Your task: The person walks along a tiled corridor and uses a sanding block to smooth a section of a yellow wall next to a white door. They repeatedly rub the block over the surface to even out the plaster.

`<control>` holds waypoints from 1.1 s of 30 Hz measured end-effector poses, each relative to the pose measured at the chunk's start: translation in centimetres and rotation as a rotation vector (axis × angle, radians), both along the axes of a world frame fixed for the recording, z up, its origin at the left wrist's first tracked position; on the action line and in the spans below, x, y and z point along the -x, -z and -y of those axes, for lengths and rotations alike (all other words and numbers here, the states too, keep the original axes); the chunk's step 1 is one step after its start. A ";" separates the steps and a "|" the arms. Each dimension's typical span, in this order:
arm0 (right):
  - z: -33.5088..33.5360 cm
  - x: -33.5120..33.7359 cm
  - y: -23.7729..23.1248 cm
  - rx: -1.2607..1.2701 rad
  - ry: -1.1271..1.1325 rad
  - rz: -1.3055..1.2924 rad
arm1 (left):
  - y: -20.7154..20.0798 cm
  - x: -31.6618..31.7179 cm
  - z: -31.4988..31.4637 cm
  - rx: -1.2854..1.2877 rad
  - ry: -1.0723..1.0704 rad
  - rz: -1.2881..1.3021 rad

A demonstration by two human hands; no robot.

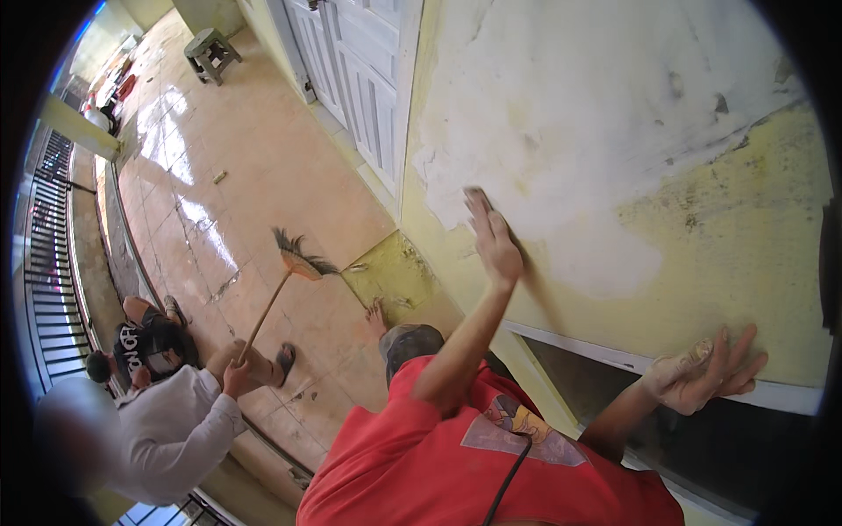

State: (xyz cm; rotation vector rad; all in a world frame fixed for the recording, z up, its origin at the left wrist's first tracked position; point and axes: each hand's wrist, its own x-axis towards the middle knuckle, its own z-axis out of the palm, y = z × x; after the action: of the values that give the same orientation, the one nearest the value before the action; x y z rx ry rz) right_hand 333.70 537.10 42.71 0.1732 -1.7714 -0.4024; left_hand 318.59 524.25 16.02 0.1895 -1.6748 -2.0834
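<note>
We had our left hand (497, 254) up at the wall (737, 254), over the left part of its white patch (579, 167), with the fingers (483, 219) straight and close together; a dark strip showed along that hand's right side, and we could not tell whether the fingers pressed something there or it was shadow; our right hand (680, 383) was low by the white ledge (574, 347), its fingers empty and spread wide, pale dust on the thumb; we could not tell whether it touched the ledge.

To our left, a co-worker (171, 430) in a pale shirt gripped a broom (303, 261) by its stick, over the tiled floor (263, 140); another person (153, 346) sat near the railing (53, 272); a stool (210, 53) stood farther off, across from the white door (373, 105).
</note>
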 end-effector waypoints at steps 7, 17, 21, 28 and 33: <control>0.0 -0.5 0.8 -0.020 -0.100 0.026 | -0.5 4.5 3.2 -0.139 0.021 0.183; -0.9 -0.5 0.7 -0.085 -0.065 -0.024 | -0.4 1.9 2.1 0.008 0.090 0.213; -0.7 -0.2 0.8 -0.092 -0.069 -0.039 | 0.2 -0.1 0.6 -0.029 0.166 0.174; -0.2 0.1 0.5 -0.090 -0.031 -0.048 | -2.0 -0.6 1.5 0.023 0.200 0.135; -0.1 0.8 0.7 -0.084 -0.070 -0.045 | -2.7 4.4 4.2 -0.034 0.108 0.201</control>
State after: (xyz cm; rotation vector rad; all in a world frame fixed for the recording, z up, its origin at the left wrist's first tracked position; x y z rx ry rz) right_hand 332.95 537.24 41.97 0.2831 -1.7005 -0.4269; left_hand 314.16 520.07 18.74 0.3357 -1.8021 -2.2374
